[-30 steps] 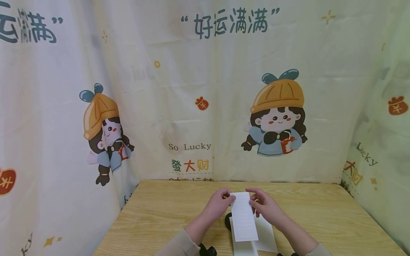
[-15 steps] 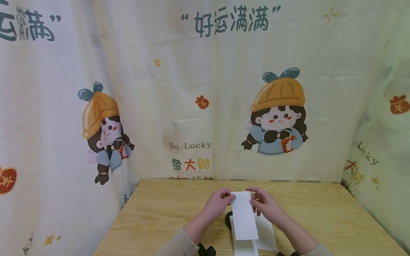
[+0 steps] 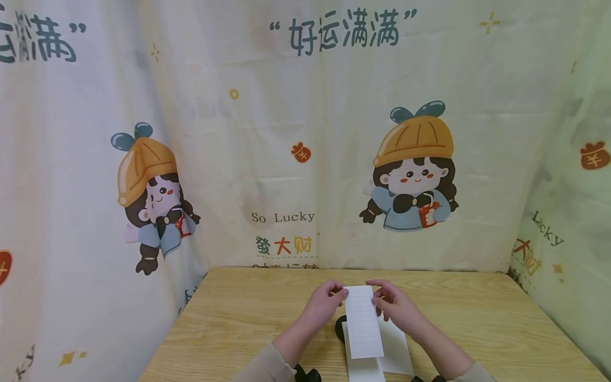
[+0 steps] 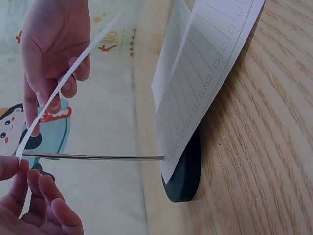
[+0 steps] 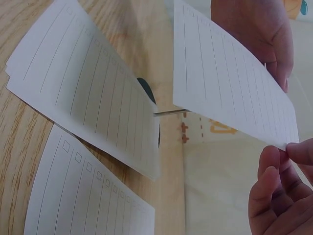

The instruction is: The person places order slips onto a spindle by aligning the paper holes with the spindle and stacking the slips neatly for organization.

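My left hand [image 3: 325,304] pinches the upper left corner of a white lined sheet [image 3: 365,323] between thumb and fingers. Opposite it, my right hand [image 3: 397,306] pinches the sheet's right edge; its thumb and index finger show at the corner in the right wrist view. The sheet hangs tilted above a bill spike, whose thin metal rod [image 4: 98,156] rises from a black rounded base [image 4: 186,176]. In the left wrist view the rod reaches up to the sheet near my left fingertips. Lower on the rod sit lined checklist sheets [image 5: 98,93].
Another lined sheet [image 5: 88,191] lies over the wooden table [image 3: 248,313], beside the pile. Black devices [image 3: 308,374] show by the wrists. A printed curtain [image 3: 267,175] hangs behind the table's far edge and at both sides.
Both hands and the pinched sheet stay nearly in place. Only a slight shift of the head view shows, mostly in the curtain at the left.
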`<state>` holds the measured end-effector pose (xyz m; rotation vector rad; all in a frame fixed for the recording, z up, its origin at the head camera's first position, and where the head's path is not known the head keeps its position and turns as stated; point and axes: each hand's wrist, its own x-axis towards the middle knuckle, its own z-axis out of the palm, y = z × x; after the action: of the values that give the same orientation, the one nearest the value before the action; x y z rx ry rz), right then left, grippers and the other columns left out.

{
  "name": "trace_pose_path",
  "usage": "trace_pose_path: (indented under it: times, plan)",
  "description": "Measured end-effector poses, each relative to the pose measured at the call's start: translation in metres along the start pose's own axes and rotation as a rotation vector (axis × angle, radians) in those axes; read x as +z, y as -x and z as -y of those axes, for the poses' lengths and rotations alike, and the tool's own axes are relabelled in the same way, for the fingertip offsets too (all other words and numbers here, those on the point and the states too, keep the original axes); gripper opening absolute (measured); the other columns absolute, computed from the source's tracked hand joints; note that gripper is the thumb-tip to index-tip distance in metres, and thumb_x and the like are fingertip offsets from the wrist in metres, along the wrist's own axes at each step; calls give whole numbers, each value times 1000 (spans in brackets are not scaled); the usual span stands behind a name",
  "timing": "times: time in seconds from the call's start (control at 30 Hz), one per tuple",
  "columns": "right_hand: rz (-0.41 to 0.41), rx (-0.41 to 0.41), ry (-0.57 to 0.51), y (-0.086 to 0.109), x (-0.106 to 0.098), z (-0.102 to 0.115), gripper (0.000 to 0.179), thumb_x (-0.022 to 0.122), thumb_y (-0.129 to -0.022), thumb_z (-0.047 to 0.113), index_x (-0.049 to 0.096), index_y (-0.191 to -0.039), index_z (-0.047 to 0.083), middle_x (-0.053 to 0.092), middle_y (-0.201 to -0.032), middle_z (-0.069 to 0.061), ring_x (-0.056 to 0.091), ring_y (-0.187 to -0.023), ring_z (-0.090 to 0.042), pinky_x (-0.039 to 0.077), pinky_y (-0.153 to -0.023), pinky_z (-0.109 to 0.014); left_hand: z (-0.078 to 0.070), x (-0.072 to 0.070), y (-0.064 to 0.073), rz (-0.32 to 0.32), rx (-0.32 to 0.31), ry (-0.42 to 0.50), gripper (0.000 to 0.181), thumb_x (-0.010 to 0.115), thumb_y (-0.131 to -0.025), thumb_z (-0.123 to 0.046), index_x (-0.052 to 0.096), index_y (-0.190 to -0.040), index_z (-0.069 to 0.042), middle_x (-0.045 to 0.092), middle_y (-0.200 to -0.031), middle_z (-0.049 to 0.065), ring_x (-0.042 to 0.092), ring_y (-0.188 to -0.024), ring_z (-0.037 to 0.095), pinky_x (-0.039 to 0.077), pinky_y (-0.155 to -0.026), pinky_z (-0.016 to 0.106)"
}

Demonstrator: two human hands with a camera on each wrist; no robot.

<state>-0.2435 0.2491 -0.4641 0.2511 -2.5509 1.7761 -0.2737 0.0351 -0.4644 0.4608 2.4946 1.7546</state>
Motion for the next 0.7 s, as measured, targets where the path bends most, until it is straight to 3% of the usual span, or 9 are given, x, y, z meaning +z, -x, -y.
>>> trace_pose_path:
  times: [0.1, 0.33, 0.7]
  plan:
    - [-9, 4, 8, 0, 0, 0, 40, 62, -97, 9, 54, -137, 10, 57, -92, -10, 56, -74, -24, 48, -56, -30, -1, 0, 1, -1, 6, -4, 15, 65, -96, -30, 66, -96, -15, 61, -86, -2, 60, -84, 24, 45, -64, 32]
    - [-26, 34, 12, 1, 1, 4, 41, 62, -97, 8, 54, -137, 9, 59, -93, -10, 58, -77, -28, 49, -58, -32, -5, -2, 4, -6, -5, -21, 17, 66, -96, -33, 67, -98, -16, 61, -91, -4, 56, -80, 13, 46, -65, 32]
    - [-1, 27, -21, 0, 1, 3, 41, 62, -97, 8, 53, -137, 8, 60, -94, -11, 60, -77, -25, 52, -60, -32, -8, -2, 5, -21, 5, -56, 16, 66, -96, -34, 67, -95, -17, 61, -91, -5, 55, -82, 13, 45, -64, 33]
